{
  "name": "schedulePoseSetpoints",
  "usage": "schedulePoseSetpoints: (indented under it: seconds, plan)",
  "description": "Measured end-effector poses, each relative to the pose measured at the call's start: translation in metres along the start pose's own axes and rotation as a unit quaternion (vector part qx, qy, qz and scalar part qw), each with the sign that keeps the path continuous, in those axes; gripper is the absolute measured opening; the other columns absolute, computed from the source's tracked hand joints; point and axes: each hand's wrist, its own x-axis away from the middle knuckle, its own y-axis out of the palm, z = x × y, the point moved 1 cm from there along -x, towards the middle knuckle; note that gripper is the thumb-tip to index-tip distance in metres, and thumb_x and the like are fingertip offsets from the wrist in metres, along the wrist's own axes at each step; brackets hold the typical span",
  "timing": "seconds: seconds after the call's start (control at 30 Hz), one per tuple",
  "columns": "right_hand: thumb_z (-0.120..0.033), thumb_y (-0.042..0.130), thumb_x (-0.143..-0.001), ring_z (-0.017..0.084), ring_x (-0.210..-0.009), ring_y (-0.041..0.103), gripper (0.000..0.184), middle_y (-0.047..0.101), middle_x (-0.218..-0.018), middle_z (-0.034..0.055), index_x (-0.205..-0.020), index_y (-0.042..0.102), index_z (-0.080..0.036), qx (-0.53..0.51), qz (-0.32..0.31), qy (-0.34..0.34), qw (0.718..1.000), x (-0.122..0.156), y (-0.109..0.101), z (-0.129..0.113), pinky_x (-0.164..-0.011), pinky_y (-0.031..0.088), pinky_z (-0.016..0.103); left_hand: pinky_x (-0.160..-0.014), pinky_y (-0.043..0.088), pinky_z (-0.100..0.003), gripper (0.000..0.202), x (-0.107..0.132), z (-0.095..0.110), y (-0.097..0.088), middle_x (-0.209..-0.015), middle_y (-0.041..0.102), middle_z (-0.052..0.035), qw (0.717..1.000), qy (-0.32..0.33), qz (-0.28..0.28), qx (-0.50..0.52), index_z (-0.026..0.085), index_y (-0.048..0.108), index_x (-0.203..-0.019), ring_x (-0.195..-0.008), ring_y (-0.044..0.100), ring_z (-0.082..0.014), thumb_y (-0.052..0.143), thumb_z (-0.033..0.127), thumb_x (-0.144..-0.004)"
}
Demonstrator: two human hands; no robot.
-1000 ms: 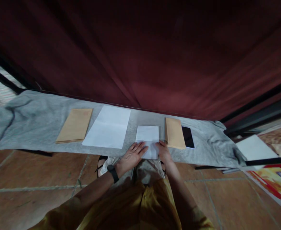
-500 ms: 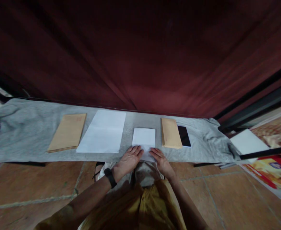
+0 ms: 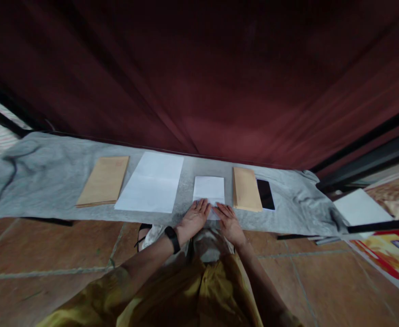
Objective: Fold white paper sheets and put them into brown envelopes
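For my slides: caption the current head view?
Left hand and right hand rest on white paper, between a larger sheet and a brown stack on grey cloth.

Two hands (image 3: 194, 220) (image 3: 232, 225), one watch (image 3: 172, 239); on the tabletop (image 3: 293, 195), two envelope stacks (image 3: 104, 181) (image 3: 247, 189), two lots of white paper (image 3: 151, 184) (image 3: 209, 187), one phone (image 3: 266, 194).

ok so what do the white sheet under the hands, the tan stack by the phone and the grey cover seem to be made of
White sheet: paper, matte, judging by its crease and thin, flat look.
Tan stack: probably kraft paper, matte; brown tone, thin layered edges.
Grey cover: fabric, dull, since it wrinkles softly at both ends; fibre can't be told.
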Motion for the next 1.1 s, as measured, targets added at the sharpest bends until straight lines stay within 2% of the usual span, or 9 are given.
schedulePoseSetpoints:
  seconds: [0.07,0.17,0.27,0.37,0.5,0.63,0.8,0.93,1.1]
  plan:
    - [-0.006,0.048,-0.091,0.026,-0.144,0.047,0.061,0.052,-0.154,0.0092,-0.149,0.053,-0.027,-0.006,-0.003,-0.002,1.000,0.000,0.000,0.002,-0.123,0.033,0.055,-0.112,0.046,-0.053,0.057,0.001,-0.003,0.002,-0.150,0.054,-0.0210,1.000,0.007,-0.015,0.019,0.014,0.054,-0.141,-0.141,0.052,-0.0281,0.044,0.001,-0.086]
    - [-0.010,0.048,-0.094,0.027,-0.143,0.049,0.057,0.053,-0.153,0.0092,-0.148,0.054,-0.026,-0.015,-0.005,-0.008,1.000,0.005,-0.001,0.003,-0.123,0.034,0.056,-0.112,0.046,-0.052,0.054,0.009,-0.002,0.005,-0.152,0.053,-0.0187,0.999,0.027,-0.030,-0.014,0.017,0.053,-0.142,-0.141,0.051,-0.0263,0.042,0.004,-0.090]
    - [-0.011,0.047,-0.095,0.026,-0.142,0.050,0.055,0.055,-0.151,0.0089,-0.148,0.054,-0.026,-0.021,-0.010,-0.015,1.000,0.014,0.000,0.001,-0.123,0.033,0.057,-0.114,0.044,-0.053,0.051,0.020,0.006,0.006,-0.152,0.053,-0.0207,0.999,0.021,-0.015,-0.047,0.015,0.050,-0.144,-0.141,0.051,-0.0278,0.041,0.009,-0.094]
    - [-0.011,0.047,-0.095,0.026,-0.141,0.051,0.054,0.057,-0.150,0.0078,-0.145,0.057,-0.027,-0.035,-0.016,-0.023,0.999,0.021,0.003,-0.001,-0.123,0.031,0.057,-0.117,0.039,-0.053,0.052,0.032,0.014,0.006,-0.152,0.051,-0.0246,0.999,0.012,0.007,-0.029,0.011,0.048,-0.146,-0.143,0.049,-0.0300,0.045,0.012,-0.095]
    - [-0.010,0.048,-0.093,0.026,-0.138,0.054,0.053,0.059,-0.148,0.0074,-0.141,0.061,-0.026,-0.069,-0.011,-0.026,0.997,0.023,0.002,0.001,-0.123,0.032,0.058,-0.118,0.037,-0.052,0.052,0.043,0.016,0.002,-0.153,0.049,-0.0250,1.000,0.020,0.009,-0.010,0.010,0.047,-0.146,-0.143,0.048,-0.0306,0.047,0.012,-0.094]
    - [-0.008,0.050,-0.089,0.025,-0.133,0.058,0.053,0.065,-0.141,0.0054,-0.134,0.066,-0.028,-0.105,-0.005,-0.027,0.994,0.019,-0.003,0.010,-0.119,0.039,0.055,-0.118,0.035,-0.053,0.051,0.046,0.016,0.000,-0.153,0.049,-0.0265,1.000,0.020,0.009,-0.017,0.008,0.047,-0.146,-0.144,0.047,-0.0312,0.046,0.012,-0.096]
    - [-0.007,0.052,-0.085,0.026,-0.126,0.062,0.049,0.069,-0.134,0.0049,-0.124,0.072,-0.029,-0.132,-0.004,-0.013,0.991,0.014,-0.004,0.020,-0.111,0.046,0.054,-0.118,0.035,-0.054,0.049,0.049,0.013,0.002,-0.154,0.049,-0.0232,1.000,0.024,0.007,-0.014,0.012,0.047,-0.147,-0.145,0.046,-0.0305,0.045,0.015,-0.098]
    - [-0.007,0.052,-0.084,0.027,-0.123,0.064,0.048,0.071,-0.132,0.0059,-0.120,0.074,-0.028,-0.137,0.008,-0.007,0.991,0.014,-0.002,0.023,-0.109,0.048,0.054,-0.120,0.034,-0.049,0.047,0.054,0.009,0.002,-0.154,0.048,-0.0241,0.999,0.043,0.027,-0.012,0.009,0.047,-0.146,-0.145,0.046,-0.0303,0.046,0.017,-0.100]
    - [-0.008,0.054,-0.085,0.026,-0.127,0.061,0.046,0.070,-0.133,0.0062,-0.121,0.073,-0.027,-0.145,0.031,-0.009,0.989,0.018,0.003,0.027,-0.111,0.047,0.052,-0.121,0.033,-0.047,0.049,0.060,0.010,0.000,-0.155,0.047,-0.0228,0.999,0.031,0.036,0.023,0.009,0.047,-0.146,-0.146,0.045,-0.0292,0.047,0.013,-0.097]
